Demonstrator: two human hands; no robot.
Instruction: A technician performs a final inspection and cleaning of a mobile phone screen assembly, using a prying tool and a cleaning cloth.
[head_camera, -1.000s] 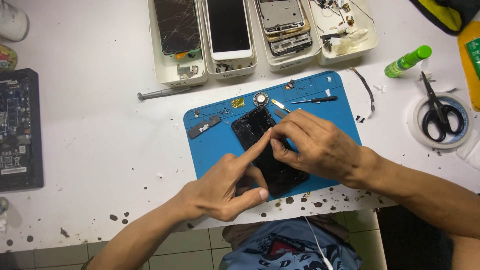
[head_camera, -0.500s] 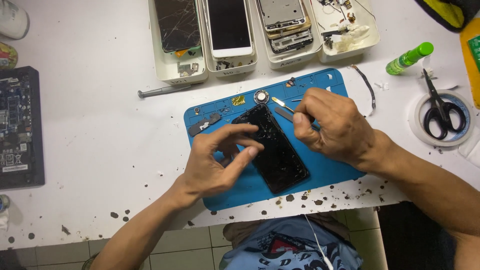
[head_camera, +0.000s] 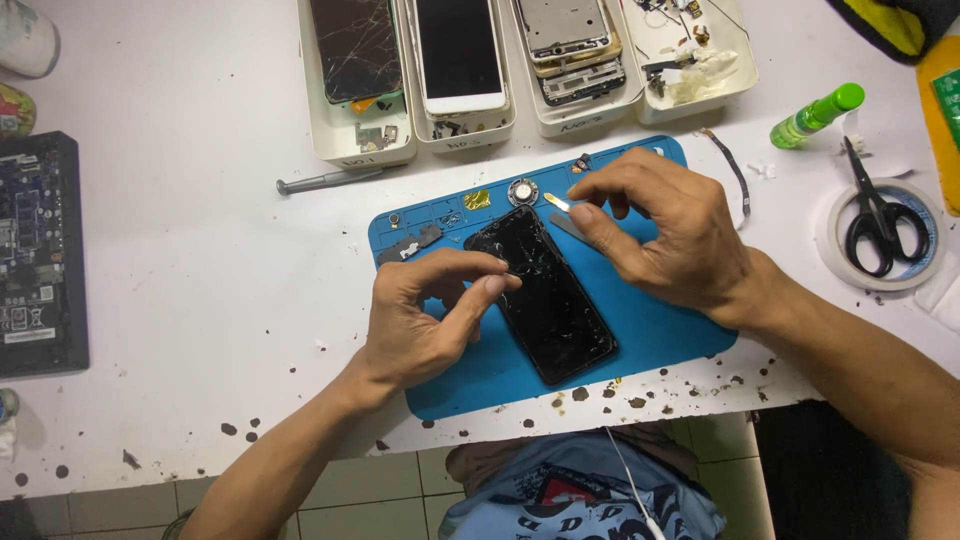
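Phone (head_camera: 545, 295) cracked, on blue mat (head_camera: 660, 335) | our left hand (head_camera: 420, 320) fingers pinch its edge, steadying | right hand (head_camera: 665, 230) fingers grip small metal tool (head_camera: 557, 202).

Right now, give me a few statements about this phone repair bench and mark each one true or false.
1. The black phone lies on a blue mat. True.
2. The left hand holds the scissors. False: the scissors lie on a tape roll at the right, untouched.
3. The right hand pinches a thin tool near the phone's top end. True.
4. The green bottle stands on the mat. False: it lies on the white table.
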